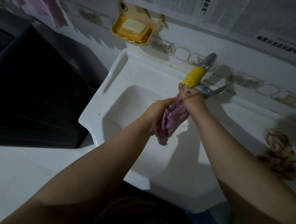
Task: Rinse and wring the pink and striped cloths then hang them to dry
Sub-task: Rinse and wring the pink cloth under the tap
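A bunched pink cloth [171,120] hangs over the white sink [127,100], under the yellow-tipped tap [195,77]. My left hand [156,112] grips its left side, fingers curled round the folds. My right hand [193,99] grips its upper end just below the tap, where a thin stream of water falls on it. A crumpled striped cloth [279,156] lies on the sink's right ledge, apart from both hands.
A yellow soap dish [132,31] with soap hangs on the tiled wall above the sink. A dark washing machine [31,86] stands to the left. A pink towel [37,1] hangs at the top left. Newspaper [221,10] covers the wall above the tap.
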A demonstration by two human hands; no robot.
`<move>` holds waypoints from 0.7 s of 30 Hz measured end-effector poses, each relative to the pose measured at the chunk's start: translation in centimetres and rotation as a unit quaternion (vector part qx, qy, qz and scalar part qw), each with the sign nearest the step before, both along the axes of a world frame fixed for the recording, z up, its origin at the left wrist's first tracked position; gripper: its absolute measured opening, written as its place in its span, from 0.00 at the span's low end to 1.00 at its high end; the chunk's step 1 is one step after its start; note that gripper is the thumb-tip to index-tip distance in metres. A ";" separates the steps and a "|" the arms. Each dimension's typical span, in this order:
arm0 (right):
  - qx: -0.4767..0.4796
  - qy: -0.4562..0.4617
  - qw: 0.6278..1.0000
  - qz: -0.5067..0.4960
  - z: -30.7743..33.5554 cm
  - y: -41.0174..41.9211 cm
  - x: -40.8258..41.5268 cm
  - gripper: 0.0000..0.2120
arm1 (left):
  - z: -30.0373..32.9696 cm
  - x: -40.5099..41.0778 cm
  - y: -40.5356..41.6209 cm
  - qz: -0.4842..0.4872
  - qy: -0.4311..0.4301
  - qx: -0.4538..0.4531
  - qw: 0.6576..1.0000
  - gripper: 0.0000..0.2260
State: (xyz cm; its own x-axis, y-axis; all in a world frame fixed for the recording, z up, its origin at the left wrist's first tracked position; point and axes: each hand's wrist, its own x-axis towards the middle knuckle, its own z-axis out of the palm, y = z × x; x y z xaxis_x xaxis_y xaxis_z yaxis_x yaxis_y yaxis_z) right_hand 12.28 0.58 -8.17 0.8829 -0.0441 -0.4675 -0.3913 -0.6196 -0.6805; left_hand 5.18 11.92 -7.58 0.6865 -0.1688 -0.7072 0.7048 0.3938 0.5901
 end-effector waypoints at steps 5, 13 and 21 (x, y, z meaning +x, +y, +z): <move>0.135 0.089 0.986 0.037 0.4 -2.4 -0.5 0.04 | -2.6 -1.2 2.7 -0.007 -0.008 -0.005 1.000 0.05; 0.007 0.106 0.981 0.163 -0.2 -3.5 -1.5 0.09 | -2.2 -0.8 5.0 0.013 -0.078 -0.104 0.991 0.04; 0.467 0.084 0.856 -0.205 -1.0 -1.2 -3.8 0.12 | -2.4 -0.1 4.2 0.055 -0.036 -0.060 0.996 0.08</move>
